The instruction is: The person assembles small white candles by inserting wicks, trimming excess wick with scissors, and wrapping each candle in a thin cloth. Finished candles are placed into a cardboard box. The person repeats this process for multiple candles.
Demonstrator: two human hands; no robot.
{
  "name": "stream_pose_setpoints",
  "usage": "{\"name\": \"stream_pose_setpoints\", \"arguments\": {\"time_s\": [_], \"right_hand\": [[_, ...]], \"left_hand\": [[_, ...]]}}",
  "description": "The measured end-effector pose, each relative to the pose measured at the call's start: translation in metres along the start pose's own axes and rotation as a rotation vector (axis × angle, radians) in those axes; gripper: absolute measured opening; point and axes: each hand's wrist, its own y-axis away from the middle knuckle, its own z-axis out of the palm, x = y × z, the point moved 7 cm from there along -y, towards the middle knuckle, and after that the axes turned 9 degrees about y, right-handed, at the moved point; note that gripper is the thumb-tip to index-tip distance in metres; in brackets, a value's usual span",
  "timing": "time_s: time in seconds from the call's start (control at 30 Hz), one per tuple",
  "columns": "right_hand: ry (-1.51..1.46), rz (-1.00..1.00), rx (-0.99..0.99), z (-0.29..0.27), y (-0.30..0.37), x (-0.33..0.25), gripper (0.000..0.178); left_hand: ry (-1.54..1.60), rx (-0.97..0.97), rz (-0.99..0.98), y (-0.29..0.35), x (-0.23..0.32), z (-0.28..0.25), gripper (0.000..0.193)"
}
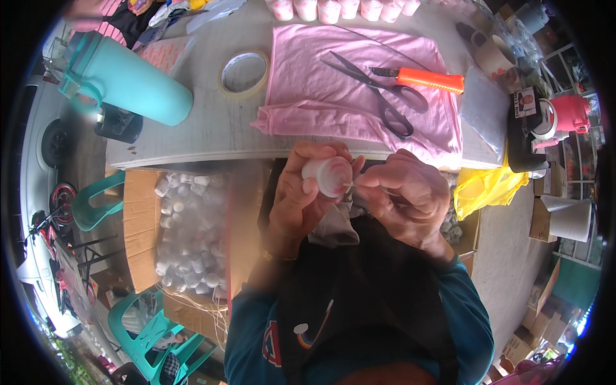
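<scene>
My left hand (296,192) is closed around a small white plastic cup (328,176), tilted so its round end with pinkish marks faces right. Just beside it, my right hand (410,196) is closed in a pinch at the cup's edge. A thin pale thing shows at the right fingertips, too small to name. On the table beyond, a pink cloth (308,83) lies spread out, with black-handled scissors (378,90) and an orange utility knife (427,79) on it.
A roll of tape (244,72) and a turquoise tumbler (138,80) are at the left. Similar pink-and-white cups (328,11) line the far side. Below the table edge, an open carton (142,224) holds many small white cups. A yellow plastic bag (487,189) hangs at the right.
</scene>
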Motion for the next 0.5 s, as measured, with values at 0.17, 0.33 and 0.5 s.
{"name": "stream_pose_setpoints", "arguments": {"time_s": [0.17,0.33,0.5], "right_hand": [[0.159,-0.036,0.002,0.0018,-0.0006,-0.0029,0.026],[0.213,-0.064,0.006,0.0021,0.0002,-0.0038,0.027],[0.276,-0.081,-0.028,0.0033,0.0021,-0.0040,0.027]], "left_hand": [[-0.012,0.015,0.006,0.0014,-0.0001,-0.0019,0.046],[-0.035,0.036,0.033,0.0012,-0.0005,-0.0043,0.044],[-0.135,0.107,0.058,0.0039,0.0017,-0.0083,0.049]]}}
